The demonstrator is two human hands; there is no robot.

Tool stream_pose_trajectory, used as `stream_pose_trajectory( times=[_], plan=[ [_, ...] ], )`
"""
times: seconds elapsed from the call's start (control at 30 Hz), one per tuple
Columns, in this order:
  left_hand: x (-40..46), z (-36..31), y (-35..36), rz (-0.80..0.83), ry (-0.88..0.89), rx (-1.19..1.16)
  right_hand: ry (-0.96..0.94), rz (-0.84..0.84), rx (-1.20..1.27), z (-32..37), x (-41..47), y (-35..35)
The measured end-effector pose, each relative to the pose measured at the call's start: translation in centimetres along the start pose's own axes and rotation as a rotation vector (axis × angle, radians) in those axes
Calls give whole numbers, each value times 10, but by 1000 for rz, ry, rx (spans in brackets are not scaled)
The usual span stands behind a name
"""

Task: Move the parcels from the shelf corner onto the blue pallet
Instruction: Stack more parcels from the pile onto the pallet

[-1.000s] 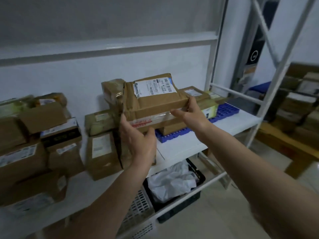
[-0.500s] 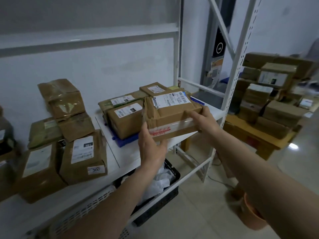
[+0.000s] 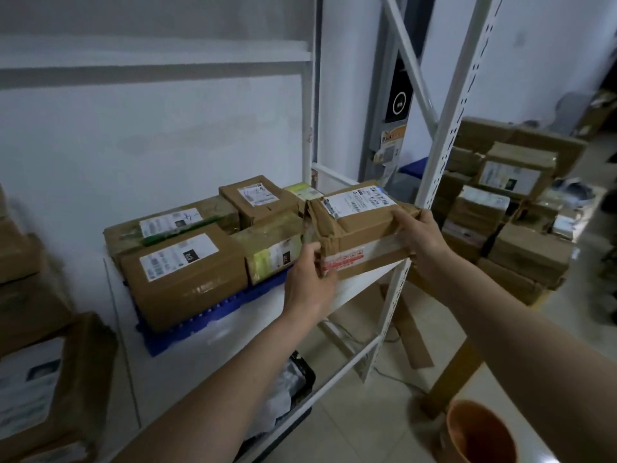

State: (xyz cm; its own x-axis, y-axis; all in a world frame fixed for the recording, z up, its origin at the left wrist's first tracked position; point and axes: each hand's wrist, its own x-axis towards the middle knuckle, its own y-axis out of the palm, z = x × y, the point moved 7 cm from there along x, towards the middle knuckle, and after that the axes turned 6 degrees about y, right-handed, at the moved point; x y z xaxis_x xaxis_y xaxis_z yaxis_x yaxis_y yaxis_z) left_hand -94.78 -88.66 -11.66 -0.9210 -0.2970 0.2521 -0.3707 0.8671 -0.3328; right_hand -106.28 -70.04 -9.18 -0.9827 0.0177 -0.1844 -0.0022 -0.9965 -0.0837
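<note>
Room: a dim storeroom with white walls and pale floor tiles; white metal racking (image 3: pixel 444 152) fills the middle of the view.
Nearest: an orange bucket (image 3: pixel 480 432) on the floor at the right, and a labelled carton (image 3: pixel 40 389) at the left edge of the shelf board (image 3: pixel 200 355).
Left hand: the left hand (image 3: pixel 309 284) holds the near left corner of the carried parcel (image 3: pixel 362 228), thumb on the front face by the red-printed tape; I judge its other fingers to be underneath, though they are hidden.
Right hand: the right hand (image 3: pixel 422 233) is curled over the parcel's right end, fingers lying along the top edge.
Carried parcel: a brown, crumpled box with a white shipping label on top, held level in the air at the right-hand end of the shelf, just beside the parcels already stacked.
Blue pallet: the blue pallet (image 3: pixel 200 322) lies flat on the shelf board; only its near edge shows, because parcels cover the rest.
On the pallet: a large labelled box (image 3: pixel 183 272) in front, a green-taped one (image 3: pixel 272 253) to its right, and more behind.
Doing it well: I would keep it level, find a gap or a flat top to set it on, lower it squarely without nudging its neighbours, and let go only once it sits firm.
Beyond: further stacks of cartons (image 3: pixel 510 208) on a wooden platform past the racking post.
</note>
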Motion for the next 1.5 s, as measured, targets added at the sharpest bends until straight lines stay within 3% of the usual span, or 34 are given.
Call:
stream_pose_trajectory(
  times=[0.33, 0.7, 1.03, 1.5],
  plan=[
    [95, 17, 44, 77, 1, 174, 64, -65, -18, 1, 108, -1],
    [158, 40, 46, -142, -69, 806, 192, 79, -27, -29, 206, 48],
    [171, 58, 68, -221, -94, 895, 252, 233, -62, -45, 262, 66],
    [169, 69, 71, -204, -292, 975, 223, 412, -164, -45, 278, 78]
  ],
)
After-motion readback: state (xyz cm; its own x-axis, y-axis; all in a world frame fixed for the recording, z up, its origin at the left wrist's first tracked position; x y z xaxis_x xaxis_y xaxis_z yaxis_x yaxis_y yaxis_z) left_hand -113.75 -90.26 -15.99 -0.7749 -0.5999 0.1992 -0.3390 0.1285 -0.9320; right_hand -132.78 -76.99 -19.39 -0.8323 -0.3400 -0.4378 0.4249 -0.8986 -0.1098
